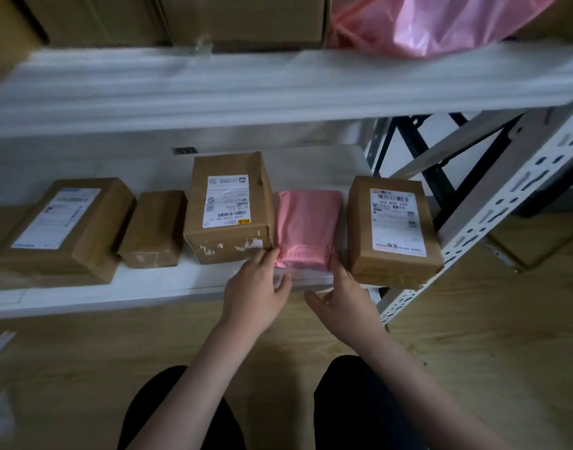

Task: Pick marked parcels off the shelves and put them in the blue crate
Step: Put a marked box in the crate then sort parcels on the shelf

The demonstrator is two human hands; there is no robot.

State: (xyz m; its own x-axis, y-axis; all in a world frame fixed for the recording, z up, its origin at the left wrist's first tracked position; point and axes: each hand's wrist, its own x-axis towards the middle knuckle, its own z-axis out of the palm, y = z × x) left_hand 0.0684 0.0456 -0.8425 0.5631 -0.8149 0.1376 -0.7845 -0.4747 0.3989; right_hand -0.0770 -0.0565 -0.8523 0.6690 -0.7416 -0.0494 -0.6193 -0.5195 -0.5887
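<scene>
My left hand (pixel 257 287) and right hand (pixel 343 295) reach to the front edge of the lower shelf (pixel 116 289), a smooth white board, where a soft pink plastic parcel (pixel 306 228) lies flat on a pale, thin packet. The fingers (pixel 265 259) of my left hand are spread and touch the parcel's near left corner; my right hand's fingers, also apart, rest against its right side, not closed on it. A taped brown cardboard box (pixel 228 206) with a white label stands just left of it, another labelled box (pixel 393 232) just right. Glossy pink plastic (pixel 440 24) bulges on the shelf above.
</scene>
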